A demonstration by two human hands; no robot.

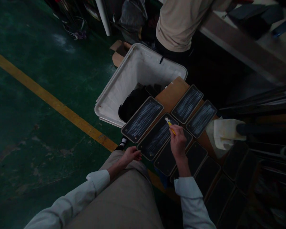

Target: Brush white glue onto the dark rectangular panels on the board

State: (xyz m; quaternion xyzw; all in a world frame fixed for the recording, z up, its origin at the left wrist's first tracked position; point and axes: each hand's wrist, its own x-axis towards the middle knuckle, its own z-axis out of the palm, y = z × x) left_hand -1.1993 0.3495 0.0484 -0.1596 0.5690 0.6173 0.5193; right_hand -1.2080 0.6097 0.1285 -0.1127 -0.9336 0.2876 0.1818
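Note:
My right hand [178,140] is closed around a small brush [172,128] with a yellow handle and pale bristles. The bristles meet the upper end of a dark rectangular panel [154,140], which carries whitish streaks. At that panel's near left corner is my left hand [132,155], fingers curled; whether they grip the corner cannot be made out. Streaked panels lie on both sides: one panel [143,119] to the left, another panel [187,104] beyond, and a third panel [201,119] at the right. An unstreaked dark panel [165,159] lies partly under my right forearm.
A white bin [105,95] with dark items inside stands behind the brown board [173,90]. To the right are a whitish plastic container [226,132] and several more dark panels [207,175]. Another person [178,25] is beyond the bin. A yellow line [50,98] crosses the green floor.

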